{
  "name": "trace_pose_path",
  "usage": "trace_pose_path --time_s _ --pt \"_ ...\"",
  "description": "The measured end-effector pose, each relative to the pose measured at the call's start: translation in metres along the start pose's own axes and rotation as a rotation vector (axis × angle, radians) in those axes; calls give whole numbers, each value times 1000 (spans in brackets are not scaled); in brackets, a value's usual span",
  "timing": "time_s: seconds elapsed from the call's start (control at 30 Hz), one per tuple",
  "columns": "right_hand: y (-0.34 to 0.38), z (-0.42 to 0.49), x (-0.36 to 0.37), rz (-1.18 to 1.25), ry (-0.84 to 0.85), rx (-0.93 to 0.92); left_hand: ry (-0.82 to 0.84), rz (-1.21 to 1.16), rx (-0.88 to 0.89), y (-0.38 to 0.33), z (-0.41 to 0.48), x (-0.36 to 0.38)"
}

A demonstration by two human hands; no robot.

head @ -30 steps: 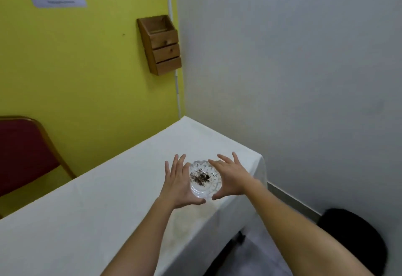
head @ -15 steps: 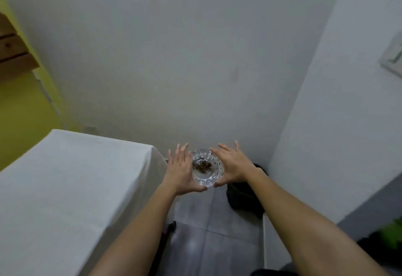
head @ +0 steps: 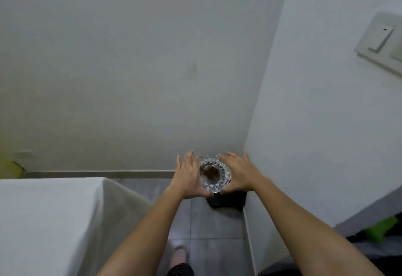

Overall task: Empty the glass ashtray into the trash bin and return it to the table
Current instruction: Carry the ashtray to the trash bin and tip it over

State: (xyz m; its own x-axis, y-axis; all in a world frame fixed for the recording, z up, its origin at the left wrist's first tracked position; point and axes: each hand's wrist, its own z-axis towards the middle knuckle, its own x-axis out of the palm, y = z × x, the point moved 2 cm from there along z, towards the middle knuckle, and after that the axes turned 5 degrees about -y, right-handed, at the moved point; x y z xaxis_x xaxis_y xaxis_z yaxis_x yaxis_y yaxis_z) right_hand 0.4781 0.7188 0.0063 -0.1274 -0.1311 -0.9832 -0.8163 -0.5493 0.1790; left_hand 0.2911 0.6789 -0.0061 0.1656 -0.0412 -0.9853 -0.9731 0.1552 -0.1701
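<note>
The cut-glass ashtray [head: 214,173] is held level between my two palms, with brown ash lying in its middle. My left hand [head: 188,176] presses its left side and my right hand [head: 240,174] its right side, fingers stretched out. Straight below the ashtray, in the corner of the two walls, stands the black trash bin [head: 228,201], mostly hidden by my hands and the glass. The table [head: 43,221] under a white cloth is at the lower left, apart from my hands.
Grey floor tiles [head: 215,232] run between the table and the right wall. My foot [head: 179,256] shows at the bottom. A light switch plate [head: 379,40] is on the right wall. Something green [head: 380,229] lies at the lower right.
I have turned right, away from the table. The ashtray, carried in both hands, has moved from above the tabletop to above the black bin in the corner.
</note>
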Motion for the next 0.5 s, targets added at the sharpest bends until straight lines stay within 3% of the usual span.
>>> trace_pose_path --time_s 0.23,0.5 --pt "-28 77 5 140 25 150 43 -99 108 42 92 -1" --pt "-47 122 13 792 19 295 84 -159 214 74 171 31"
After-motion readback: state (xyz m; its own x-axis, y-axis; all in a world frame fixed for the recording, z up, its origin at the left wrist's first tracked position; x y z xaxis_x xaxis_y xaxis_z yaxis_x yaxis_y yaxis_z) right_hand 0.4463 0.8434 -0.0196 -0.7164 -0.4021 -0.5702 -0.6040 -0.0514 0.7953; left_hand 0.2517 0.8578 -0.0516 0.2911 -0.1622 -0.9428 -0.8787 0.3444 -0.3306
